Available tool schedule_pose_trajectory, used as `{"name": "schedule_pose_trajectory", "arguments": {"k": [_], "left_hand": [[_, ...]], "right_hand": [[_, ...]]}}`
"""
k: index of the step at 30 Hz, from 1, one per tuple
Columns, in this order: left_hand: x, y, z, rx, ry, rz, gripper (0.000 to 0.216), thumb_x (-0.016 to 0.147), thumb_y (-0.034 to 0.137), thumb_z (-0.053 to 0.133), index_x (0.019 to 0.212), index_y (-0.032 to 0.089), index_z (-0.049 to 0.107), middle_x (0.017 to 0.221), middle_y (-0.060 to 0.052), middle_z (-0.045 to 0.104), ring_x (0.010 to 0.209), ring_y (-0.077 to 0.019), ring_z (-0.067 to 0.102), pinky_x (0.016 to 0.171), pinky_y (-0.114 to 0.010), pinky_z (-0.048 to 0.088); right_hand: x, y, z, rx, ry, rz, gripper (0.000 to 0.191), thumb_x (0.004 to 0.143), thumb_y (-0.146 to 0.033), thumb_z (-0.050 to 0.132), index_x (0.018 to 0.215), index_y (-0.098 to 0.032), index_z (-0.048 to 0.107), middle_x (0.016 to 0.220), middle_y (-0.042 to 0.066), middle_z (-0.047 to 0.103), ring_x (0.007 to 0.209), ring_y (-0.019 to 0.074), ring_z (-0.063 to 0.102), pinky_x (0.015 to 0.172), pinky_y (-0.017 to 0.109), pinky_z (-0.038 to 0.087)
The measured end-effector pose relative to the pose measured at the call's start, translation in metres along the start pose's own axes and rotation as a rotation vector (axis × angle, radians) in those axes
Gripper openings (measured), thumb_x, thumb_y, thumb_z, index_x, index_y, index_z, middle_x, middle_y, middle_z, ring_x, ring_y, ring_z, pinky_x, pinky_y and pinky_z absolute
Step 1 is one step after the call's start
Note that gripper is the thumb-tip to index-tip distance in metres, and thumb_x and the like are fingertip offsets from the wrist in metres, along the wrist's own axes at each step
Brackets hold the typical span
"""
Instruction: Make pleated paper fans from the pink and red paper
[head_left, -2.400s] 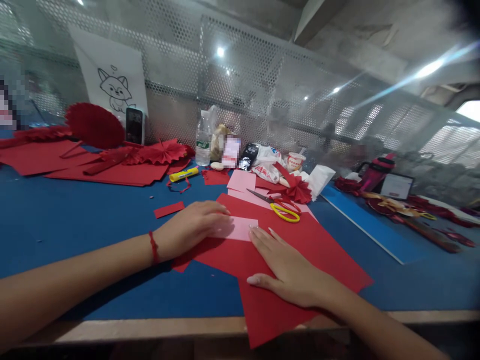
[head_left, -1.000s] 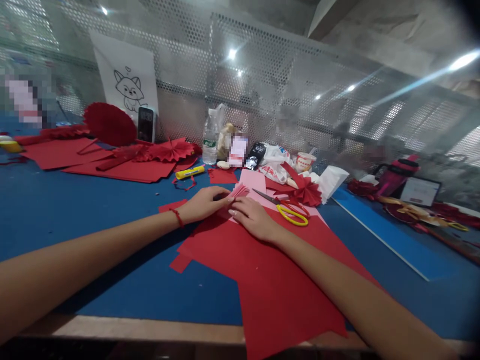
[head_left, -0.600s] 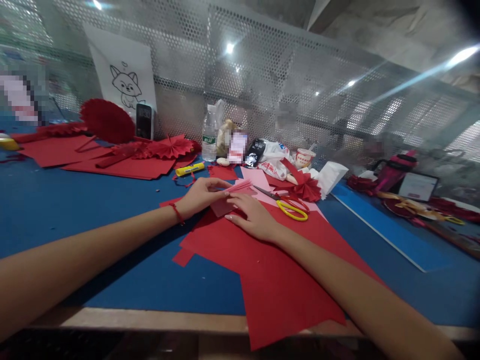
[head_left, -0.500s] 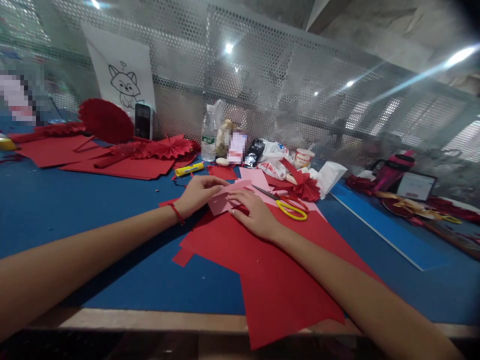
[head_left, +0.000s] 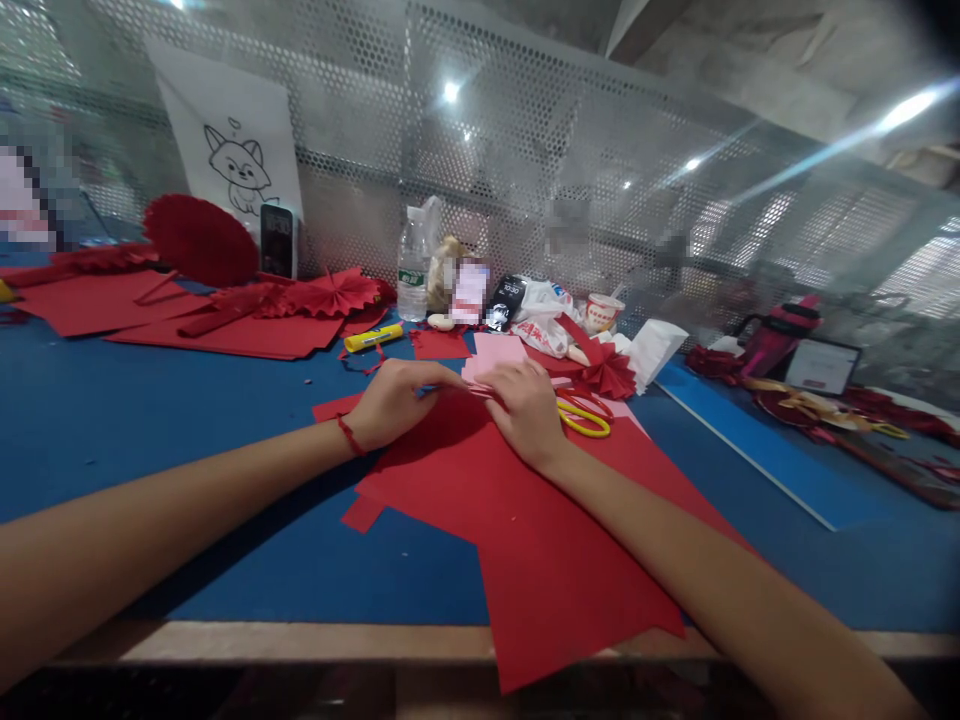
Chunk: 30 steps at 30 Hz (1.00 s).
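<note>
Pinched between both hands is a piece of pink paper (head_left: 478, 387), seen nearly edge-on and mostly hidden by fingers. My left hand (head_left: 394, 402), a red string bracelet (head_left: 348, 433) at its wrist, grips the left end. At the other end, my right hand (head_left: 526, 408) has its fingers closed over the paper. Both are just above red paper sheets (head_left: 442, 465) on the blue table. More pink paper (head_left: 499, 348) lies behind my fingers. Scissors with red and yellow handles (head_left: 585, 420) rest right of my right hand, their blades hidden.
A yellow glue stick (head_left: 373, 338), a water bottle (head_left: 412, 265) and phones (head_left: 507, 302) stand or lie toward the back. Red folded fans (head_left: 199, 240) are at left. A blue board (head_left: 750, 440), a tumbler (head_left: 784, 335) and a tablet (head_left: 823, 366) are at right. A perforated metal screen (head_left: 510, 130) closes the back.
The pink paper has turned from lying flat and visible to nearly edge-on between my hands. My right hand has shifted right and up, now covering the scissor blades.
</note>
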<state>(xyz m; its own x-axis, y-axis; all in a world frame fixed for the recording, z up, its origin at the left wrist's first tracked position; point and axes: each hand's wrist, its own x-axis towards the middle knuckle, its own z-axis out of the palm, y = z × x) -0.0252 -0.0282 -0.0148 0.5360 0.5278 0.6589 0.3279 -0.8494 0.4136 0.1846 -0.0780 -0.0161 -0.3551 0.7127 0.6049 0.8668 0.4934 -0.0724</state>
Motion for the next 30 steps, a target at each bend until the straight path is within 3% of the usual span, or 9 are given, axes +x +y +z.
{"name": "schedule_pose_trajectory", "arguments": {"k": [3, 7, 12, 17, 21, 25, 30], "left_hand": [[-0.001, -0.001, -0.001, 0.129, -0.044, 0.037, 0.028, 0.084, 0.014, 0.049, 0.095, 0.017, 0.074, 0.095, -0.004, 0.077, 0.085, -0.0198, 0.071, 0.077, -0.028, 0.051], [-0.001, -0.006, 0.000, 0.164, -0.100, 0.053, 0.019, 0.086, 0.028, 0.058, 0.094, 0.019, 0.074, 0.087, -0.004, 0.077, 0.078, -0.0187, 0.070, 0.070, -0.025, 0.049], [-0.001, 0.000, -0.001, 0.026, -0.217, 0.028, 0.023, 0.086, 0.039, 0.062, 0.085, 0.019, 0.074, 0.078, -0.004, 0.075, 0.070, -0.0159, 0.067, 0.065, -0.023, 0.046], [0.001, 0.016, -0.003, -0.307, -0.442, -0.141, 0.032, 0.080, 0.048, 0.066, 0.085, 0.016, 0.070, 0.078, -0.005, 0.073, 0.066, -0.0148, 0.063, 0.058, -0.022, 0.045], [0.003, 0.022, -0.001, -0.275, -0.620, -0.116, 0.032, 0.083, 0.048, 0.064, 0.085, 0.016, 0.065, 0.073, -0.001, 0.066, 0.062, -0.0129, 0.054, 0.055, -0.022, 0.037], [0.002, 0.019, 0.003, -0.179, -0.656, -0.101, 0.028, 0.090, 0.045, 0.053, 0.087, 0.017, 0.057, 0.076, -0.001, 0.061, 0.064, -0.0136, 0.049, 0.057, -0.023, 0.034], [0.002, 0.013, 0.006, -0.257, -0.658, -0.109, 0.023, 0.093, 0.040, 0.048, 0.094, 0.017, 0.052, 0.082, -0.001, 0.057, 0.070, -0.0140, 0.047, 0.062, -0.023, 0.036]], "right_hand": [[-0.002, 0.001, 0.000, 0.029, -0.030, -0.008, 0.017, 0.095, -0.025, 0.053, 0.100, -0.022, 0.069, 0.103, 0.006, 0.072, 0.104, 0.0229, 0.059, 0.104, 0.042, 0.030], [-0.003, 0.003, 0.003, 0.073, -0.100, -0.032, 0.015, 0.094, -0.030, 0.059, 0.093, -0.020, 0.070, 0.096, 0.006, 0.072, 0.097, 0.0222, 0.061, 0.091, 0.037, 0.036], [-0.010, 0.004, 0.003, 0.192, -0.154, -0.079, 0.017, 0.094, -0.029, 0.059, 0.090, -0.019, 0.072, 0.091, 0.006, 0.070, 0.090, 0.0199, 0.061, 0.082, 0.032, 0.041], [-0.030, 0.002, -0.015, 0.560, -0.214, 0.020, 0.022, 0.093, -0.035, 0.059, 0.090, -0.019, 0.074, 0.082, 0.003, 0.065, 0.078, 0.0148, 0.060, 0.071, 0.026, 0.044], [-0.036, 0.001, -0.027, 0.713, -0.402, 0.160, 0.023, 0.089, -0.040, 0.064, 0.090, -0.018, 0.069, 0.079, 0.000, 0.061, 0.071, 0.0123, 0.054, 0.064, 0.023, 0.039], [-0.034, 0.002, -0.026, 0.703, -0.453, 0.219, 0.023, 0.091, -0.041, 0.059, 0.096, -0.018, 0.060, 0.076, -0.003, 0.055, 0.068, 0.0114, 0.048, 0.061, 0.022, 0.035], [-0.034, 0.002, -0.024, 0.729, -0.443, 0.269, 0.022, 0.091, -0.041, 0.057, 0.091, -0.019, 0.054, 0.079, -0.003, 0.052, 0.072, 0.0117, 0.047, 0.063, 0.022, 0.034]]}}
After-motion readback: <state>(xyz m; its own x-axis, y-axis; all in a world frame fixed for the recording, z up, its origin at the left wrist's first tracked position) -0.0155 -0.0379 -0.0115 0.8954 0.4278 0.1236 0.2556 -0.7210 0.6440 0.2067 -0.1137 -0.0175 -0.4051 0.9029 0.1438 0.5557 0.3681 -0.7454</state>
